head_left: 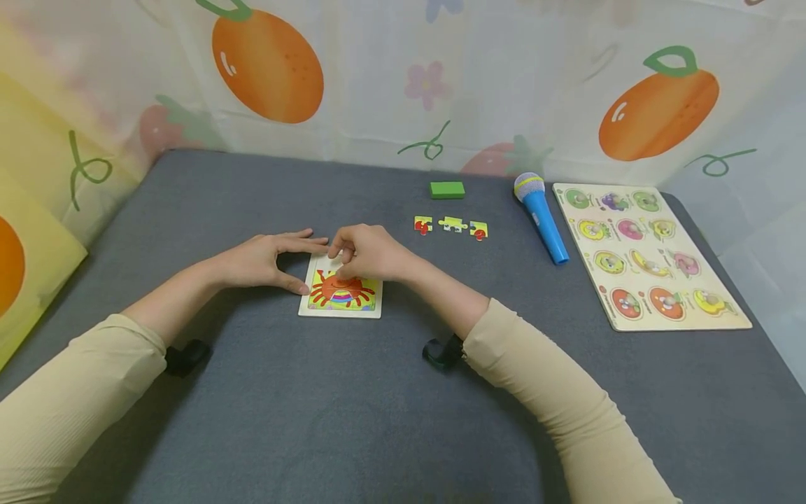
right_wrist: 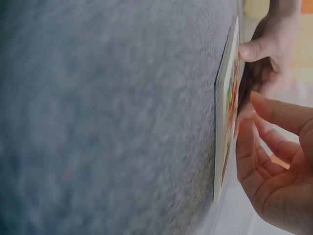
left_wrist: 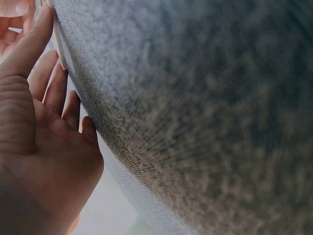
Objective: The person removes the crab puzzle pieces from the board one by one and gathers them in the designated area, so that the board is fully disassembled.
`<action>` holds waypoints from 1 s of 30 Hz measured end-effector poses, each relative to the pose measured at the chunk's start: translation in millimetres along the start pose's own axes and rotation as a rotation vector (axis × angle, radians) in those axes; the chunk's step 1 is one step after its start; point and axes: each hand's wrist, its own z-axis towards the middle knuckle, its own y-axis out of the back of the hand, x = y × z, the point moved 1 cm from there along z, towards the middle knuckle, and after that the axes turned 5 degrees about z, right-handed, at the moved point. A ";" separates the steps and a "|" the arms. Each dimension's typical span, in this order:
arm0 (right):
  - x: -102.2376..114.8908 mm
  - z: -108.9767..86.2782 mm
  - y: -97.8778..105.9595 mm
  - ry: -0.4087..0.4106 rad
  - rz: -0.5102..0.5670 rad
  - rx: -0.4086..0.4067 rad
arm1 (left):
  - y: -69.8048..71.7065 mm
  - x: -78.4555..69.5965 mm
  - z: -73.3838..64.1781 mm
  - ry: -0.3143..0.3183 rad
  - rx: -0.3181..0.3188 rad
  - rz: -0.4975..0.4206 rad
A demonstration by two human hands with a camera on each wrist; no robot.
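Observation:
A small jigsaw puzzle board point(head_left: 340, 313) with a red crab picture on yellow lies on the dark grey table. My left hand point(head_left: 258, 260) spans its left side, the thumb touching the left edge and the fairly straight fingers reaching past the upper corner. Over the upper part of the board is my right hand point(head_left: 371, 253), its fingers bent. In the right wrist view the right thumb point(right_wrist: 274, 110) stands apart from the fingertips, and nothing shows between them. The right hand hides part of the crab and of the board's upper area.
Three loose puzzle pieces point(head_left: 452, 225) lie in a row right of and beyond the board. Behind them is a green block point(head_left: 447, 190). A blue toy microphone point(head_left: 546, 227) and a fruit peg board point(head_left: 651, 262) lie farther right. A printed curtain point(head_left: 378, 84) hangs behind the table.

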 end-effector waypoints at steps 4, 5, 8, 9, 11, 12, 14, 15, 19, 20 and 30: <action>1.6 0.8 -4.5 0.021 -0.046 0.039 | 0.1 0.1 -0.6 -0.002 0.001 -0.007; 1.7 0.8 -5.3 0.027 -0.057 0.047 | 0.1 0.1 -0.7 -0.004 0.001 -0.008; 2.0 0.5 -7.1 0.044 -0.096 0.062 | 0.2 -0.3 -0.9 -0.009 -0.002 -0.013; 2.0 0.5 -7.5 0.047 -0.105 0.064 | 0.2 -0.4 -1.0 -0.010 -0.002 -0.012; 2.1 0.5 -8.0 0.051 -0.119 0.065 | 0.3 -0.4 -1.0 -0.011 -0.002 -0.014; 2.2 0.5 -8.3 0.051 -0.125 0.065 | 0.3 -0.5 -0.9 -0.012 -0.002 -0.014; 2.6 0.3 -8.5 0.045 -0.134 0.068 | 0.4 -0.4 -0.7 -0.012 -0.003 -0.013; 2.6 0.2 -8.7 0.041 -0.137 0.071 | 0.5 -0.2 -0.5 -0.012 -0.003 -0.013; 3.3 -0.7 -8.6 0.029 -0.133 0.080 | 0.9 -0.3 0.0 -0.013 -0.002 -0.018; 3.4 -0.9 -8.6 0.024 -0.131 0.084 | 1.0 -0.3 0.1 -0.013 -0.001 -0.021; 2.9 0.1 -10.3 -0.001 -0.137 0.120 | 0.4 0.0 -0.9 -0.014 -0.001 -0.009</action>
